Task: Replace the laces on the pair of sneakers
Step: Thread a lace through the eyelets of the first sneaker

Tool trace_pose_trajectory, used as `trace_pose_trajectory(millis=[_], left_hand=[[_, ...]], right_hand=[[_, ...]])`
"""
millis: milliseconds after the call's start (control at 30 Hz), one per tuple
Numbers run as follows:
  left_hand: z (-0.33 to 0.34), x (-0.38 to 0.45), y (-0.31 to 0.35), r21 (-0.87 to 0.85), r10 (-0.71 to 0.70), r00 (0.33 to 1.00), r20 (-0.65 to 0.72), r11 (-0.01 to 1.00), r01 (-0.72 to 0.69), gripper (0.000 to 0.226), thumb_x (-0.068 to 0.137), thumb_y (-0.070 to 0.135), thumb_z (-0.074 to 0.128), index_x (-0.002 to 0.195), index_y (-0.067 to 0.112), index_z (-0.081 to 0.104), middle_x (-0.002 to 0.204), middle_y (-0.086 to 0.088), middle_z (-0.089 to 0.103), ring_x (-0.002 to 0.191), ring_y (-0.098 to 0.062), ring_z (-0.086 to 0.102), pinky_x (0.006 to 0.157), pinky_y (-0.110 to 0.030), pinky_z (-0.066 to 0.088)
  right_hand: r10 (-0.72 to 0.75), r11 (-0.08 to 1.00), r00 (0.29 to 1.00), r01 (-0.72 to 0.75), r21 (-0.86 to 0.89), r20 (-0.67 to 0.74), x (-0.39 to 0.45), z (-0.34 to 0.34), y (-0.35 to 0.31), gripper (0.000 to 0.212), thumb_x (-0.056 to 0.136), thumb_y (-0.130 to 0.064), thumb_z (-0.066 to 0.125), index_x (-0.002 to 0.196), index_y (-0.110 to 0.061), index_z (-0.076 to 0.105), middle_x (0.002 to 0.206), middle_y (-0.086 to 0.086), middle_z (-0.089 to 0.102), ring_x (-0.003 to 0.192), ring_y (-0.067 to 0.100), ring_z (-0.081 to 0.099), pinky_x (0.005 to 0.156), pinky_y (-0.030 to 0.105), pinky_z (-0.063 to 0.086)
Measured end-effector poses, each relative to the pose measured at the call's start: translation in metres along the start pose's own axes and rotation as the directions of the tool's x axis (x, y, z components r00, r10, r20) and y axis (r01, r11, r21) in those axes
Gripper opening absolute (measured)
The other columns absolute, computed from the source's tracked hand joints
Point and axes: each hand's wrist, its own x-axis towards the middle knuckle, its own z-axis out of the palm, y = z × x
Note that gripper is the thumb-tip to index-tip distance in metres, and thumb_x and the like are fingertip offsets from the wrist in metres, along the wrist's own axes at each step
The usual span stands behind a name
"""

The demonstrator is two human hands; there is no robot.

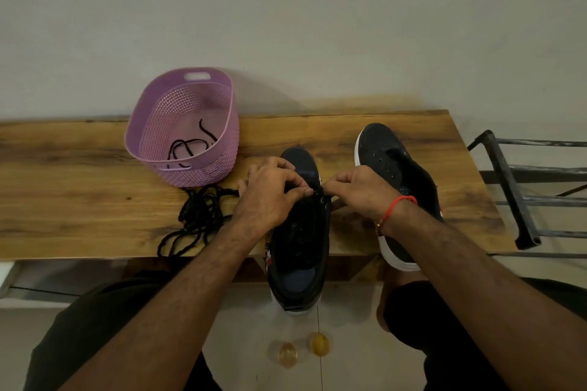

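While my left hand (273,192) and right hand (359,187) each pinch a lace end at the near sneaker (298,251), loose black laces (197,219) lie left; the second sneaker (390,168) sits right.

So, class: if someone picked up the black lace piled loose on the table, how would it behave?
The loose black lace would probably flop and dangle, since it lies in slack tangled loops. It looks light. One loop reaches the table edge, so it may snag or trail.

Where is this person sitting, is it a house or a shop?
Probably a plain room at home, though I can't be sure: a wooden table against a bare wall, a purple basket, and tiled floor below.
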Motion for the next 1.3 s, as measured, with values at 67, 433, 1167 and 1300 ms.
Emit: trace_pose_trajectory(millis=[67,433,1167,1300], left_hand=[[0.001,-0.001,0.001,0.045,0.002,1.0,-0.012,0.999,-0.001,0.006,0.087,0.051,0.071,0.087,0.048,0.066,0.13,0.017,0.048,0.124,-0.015,0.034,0.089,-0.039,0.021],[0.007,-0.001,0.001,-0.081,-0.05,0.999,-0.014,0.996,0.048,0.011,0.084,0.047,0.075,0.083,0.048,0.064,0.124,0.022,0.05,0.125,-0.015,0.034,0.09,-0.04,0.021],[-0.028,-0.007,-0.023,0.074,-0.139,0.979,0.146,0.989,0.129,0.081,0.082,0.058,0.073,0.149,0.048,0.03,0.158,0.007,0.016,0.14,-0.026,0.018,0.106,-0.048,0.023],[-0.029,-0.007,-0.027,0.07,-0.142,0.979,0.147,0.989,0.132,0.08,0.081,0.059,0.073,0.148,0.049,0.031,0.158,0.008,0.016,0.14,-0.025,0.018,0.104,-0.047,0.023]], right_hand=[[0.005,1.0,1.0,-0.005,0.025,0.011,0.0,0.0,0.0,0.017,0.095,-0.02,0.063,0.101,-0.007,0.073,0.1,0.005,0.073,0.093,0.018,0.072,0.057,0.019,0.055],[-0.042,0.998,0.999,0.042,0.036,-0.002,0.001,0.001,0.006,0.016,0.097,-0.021,0.062,0.101,-0.009,0.072,0.099,0.003,0.073,0.081,0.01,0.07,0.065,0.02,0.057],[-0.44,0.57,0.886,0.403,-0.716,0.148,0.011,-0.014,0.011,0.02,0.099,-0.033,0.056,0.107,-0.019,0.069,0.098,-0.002,0.069,0.091,0.013,0.063,0.085,0.031,0.055],[-0.466,0.771,0.772,0.116,-0.626,-0.432,0.021,-0.053,0.009,0.013,0.096,-0.03,0.059,0.093,-0.021,0.067,0.089,0.004,0.068,0.078,0.016,0.06,0.069,0.033,0.052]])
